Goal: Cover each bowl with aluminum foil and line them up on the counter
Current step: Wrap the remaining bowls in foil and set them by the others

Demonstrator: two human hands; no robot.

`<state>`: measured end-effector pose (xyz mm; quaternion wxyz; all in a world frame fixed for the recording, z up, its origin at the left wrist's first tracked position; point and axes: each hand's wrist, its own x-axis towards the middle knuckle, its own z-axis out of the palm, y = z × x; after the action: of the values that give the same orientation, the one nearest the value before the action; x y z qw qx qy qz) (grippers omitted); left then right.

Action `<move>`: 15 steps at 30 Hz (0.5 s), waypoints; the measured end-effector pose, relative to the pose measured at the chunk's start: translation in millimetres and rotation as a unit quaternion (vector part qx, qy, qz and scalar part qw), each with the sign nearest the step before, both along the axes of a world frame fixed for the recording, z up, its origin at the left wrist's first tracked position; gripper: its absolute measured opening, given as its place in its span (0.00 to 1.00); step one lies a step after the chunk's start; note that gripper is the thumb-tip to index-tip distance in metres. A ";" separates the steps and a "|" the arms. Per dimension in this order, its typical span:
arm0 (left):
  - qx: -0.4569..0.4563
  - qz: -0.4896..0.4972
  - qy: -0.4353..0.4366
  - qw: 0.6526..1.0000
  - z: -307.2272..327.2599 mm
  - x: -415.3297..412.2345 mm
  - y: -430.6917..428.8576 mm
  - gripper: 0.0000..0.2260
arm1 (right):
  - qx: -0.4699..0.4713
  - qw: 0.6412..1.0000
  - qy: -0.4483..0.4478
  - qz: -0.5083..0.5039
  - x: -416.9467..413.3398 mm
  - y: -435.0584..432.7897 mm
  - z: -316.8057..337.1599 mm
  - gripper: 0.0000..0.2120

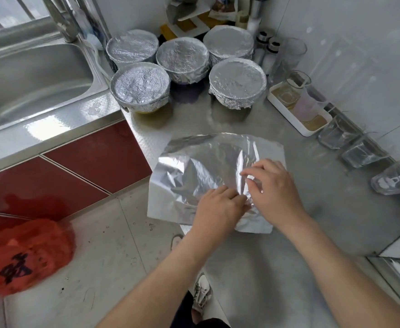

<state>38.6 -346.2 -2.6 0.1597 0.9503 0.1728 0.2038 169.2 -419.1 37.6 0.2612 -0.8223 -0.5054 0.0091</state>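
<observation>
Left hand (218, 205): fingers curled, tips pinching crease in foil sheet (201, 162) at near counter (312, 233) edge. Right hand (274, 188): fingers bent close together, pinching same crease. Under sheet: cannot tell. Far: five foil-covered bowls (181, 55) clustered, contents hidden. Right: clear glasses (360, 153) in row.

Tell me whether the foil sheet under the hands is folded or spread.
Spread, though wrinkled: the foil sheet lies open on the counter, its corners showing.
</observation>
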 end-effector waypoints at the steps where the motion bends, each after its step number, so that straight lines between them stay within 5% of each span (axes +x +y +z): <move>1: -0.029 0.015 0.001 0.999 4.4 -0.1 0.5 0.12 | 0.000 1.000 0.016 0.008 -0.8 -1.2 -2.3 0.09; 8: -0.064 -0.020 0.019 0.998 9.5 -56.3 33.3 0.13 | -0.051 0.985 0.043 0.159 -23.4 -12.3 -16.2 0.02; 15: -0.024 -0.060 0.017 0.998 3.4 -63.6 43.2 0.13 | -0.072 0.978 -0.064 0.186 -51.7 -14.0 -31.5 0.06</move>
<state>-25.0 -303.0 0.8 0.1913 0.9582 0.1233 0.1734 117.5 -433.1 6.1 0.1620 -0.7292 -0.6636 0.0410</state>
